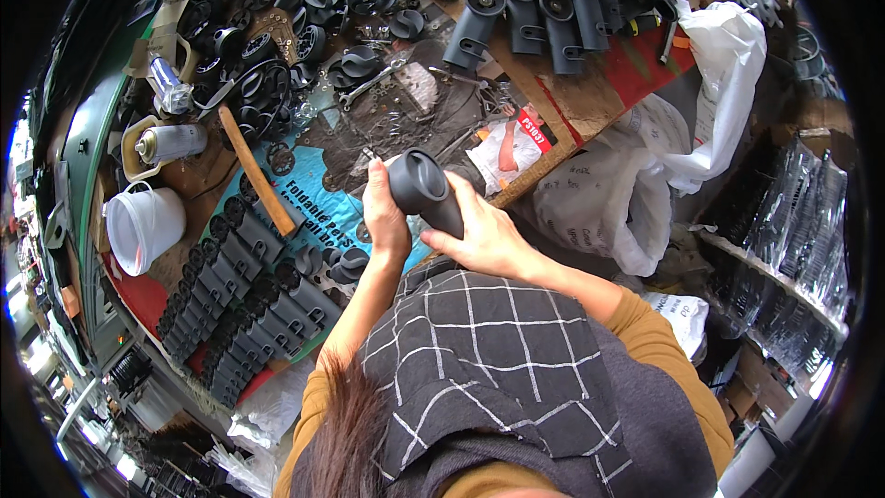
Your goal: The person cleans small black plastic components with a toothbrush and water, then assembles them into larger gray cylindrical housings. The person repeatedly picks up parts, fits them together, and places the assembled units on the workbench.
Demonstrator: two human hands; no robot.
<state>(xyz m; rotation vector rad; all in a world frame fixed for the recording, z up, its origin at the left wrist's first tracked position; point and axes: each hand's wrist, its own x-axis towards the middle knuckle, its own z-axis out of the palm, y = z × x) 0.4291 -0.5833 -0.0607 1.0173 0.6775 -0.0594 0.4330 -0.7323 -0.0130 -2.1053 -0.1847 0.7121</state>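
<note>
In front of my body, both hands hold a dark grey plastic tube part (419,182) with a round, grooved cap on its end. My left hand (385,212) is closed along the left side of the cap, thumb pointing up. A small metal piece, perhaps a bolt, shows by that thumb tip; whether I pinch it or it lies behind is unclear. My right hand (486,238) grips the tube body from the right, its fingers partly hidden behind it. Just beyond lies a dark work mat (373,134) strewn with small metal hardware, including a wrench (373,85).
Similar tube parts (524,14) stand at the far right; rows of more (235,258) lie at the left. Loose black caps (323,0) pile at the back. A wooden stick (253,171), spray can (171,143) and white bucket (145,226) sit left. White sacks (604,207) hang right.
</note>
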